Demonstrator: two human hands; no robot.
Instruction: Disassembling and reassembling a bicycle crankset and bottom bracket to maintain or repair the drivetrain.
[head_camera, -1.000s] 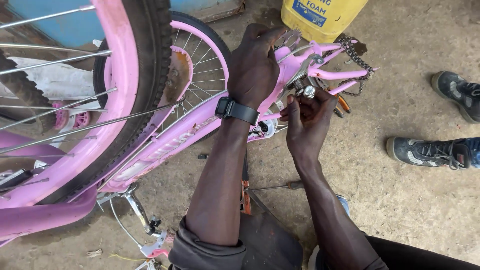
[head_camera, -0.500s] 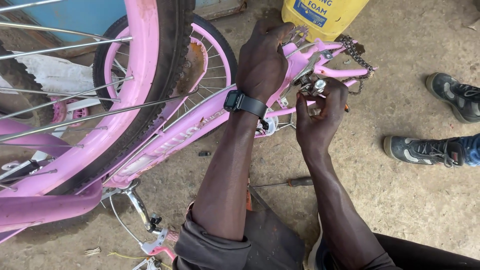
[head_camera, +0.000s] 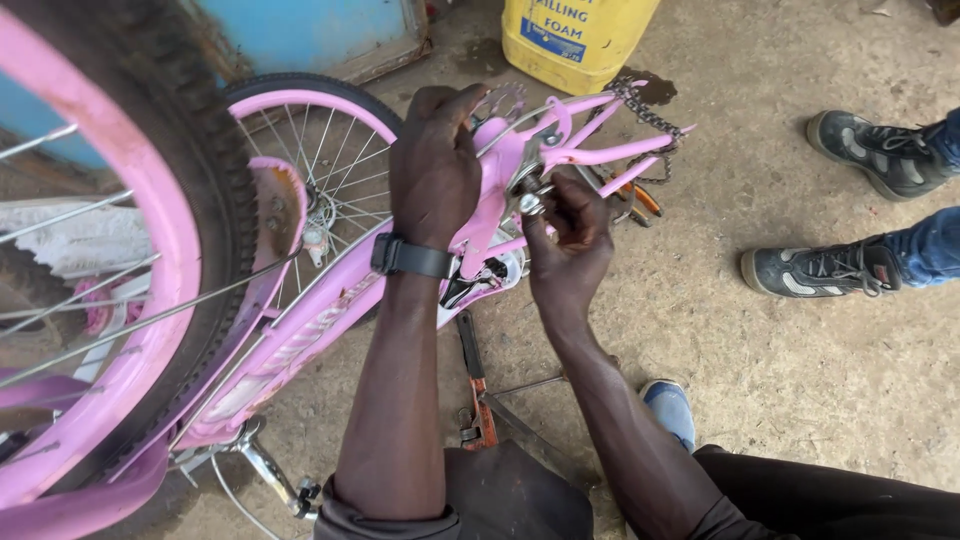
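Observation:
A pink bicycle frame (head_camera: 330, 310) lies on its side on the dirt floor. My left hand (head_camera: 435, 165), with a black watch (head_camera: 410, 258) on the wrist, grips the pink frame near the rear fork. My right hand (head_camera: 570, 235) pinches a small metal axle part (head_camera: 530, 203) at the rear dropout. A loose chain (head_camera: 650, 120) hangs over the frame's far end.
A black tyre with pink rim (head_camera: 190, 230) fills the left. A yellow jerrycan (head_camera: 575, 40) stands at the top. An orange-handled wrench (head_camera: 475, 390) lies under my arms. Another person's two dark shoes (head_camera: 830, 270) stand at the right.
The view has moved closer. My right hand has shifted slightly on the axle part; my left hand keeps its grip on the frame.

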